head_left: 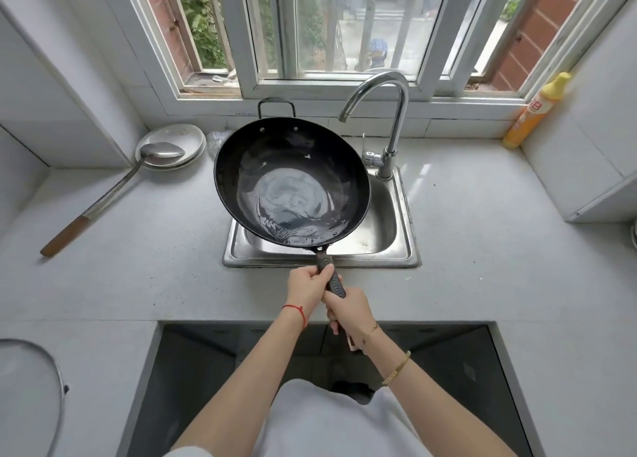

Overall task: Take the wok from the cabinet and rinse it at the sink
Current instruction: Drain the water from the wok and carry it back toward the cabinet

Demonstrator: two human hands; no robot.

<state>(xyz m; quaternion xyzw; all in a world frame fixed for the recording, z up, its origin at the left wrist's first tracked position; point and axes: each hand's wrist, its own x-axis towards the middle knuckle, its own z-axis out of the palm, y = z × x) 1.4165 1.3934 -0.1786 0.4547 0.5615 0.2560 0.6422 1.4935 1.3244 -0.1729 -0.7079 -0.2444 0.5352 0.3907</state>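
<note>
Wok (291,184) is hanging over the sink (405,246), its black bowl tilted toward the person and covering most of the basin. Water is pooling and swirling in the lower part of the bowl, near the handle (331,276). The loop handle on the far rim is pointing toward the window (331,29).

Both hands are gripping the long handle. The left hand (307,288) is wrapping it closer to the bowl, thumb lying along the top. The right hand (348,310) is clasping it just behind, nearer the handle's end. The two hands are touching each other.

The tap (389,112) is arching over the sink's right rear corner, its spout sitting just beside the wok's right rim. No stream is visible from it.

On the counter (138,267) to the left, a ladle (113,194) is resting its bowl on a stack of plates (188,138), its wooden grip lying toward the near left. A yellow bottle (534,112) is standing at the right, against the wall below the window.
</note>
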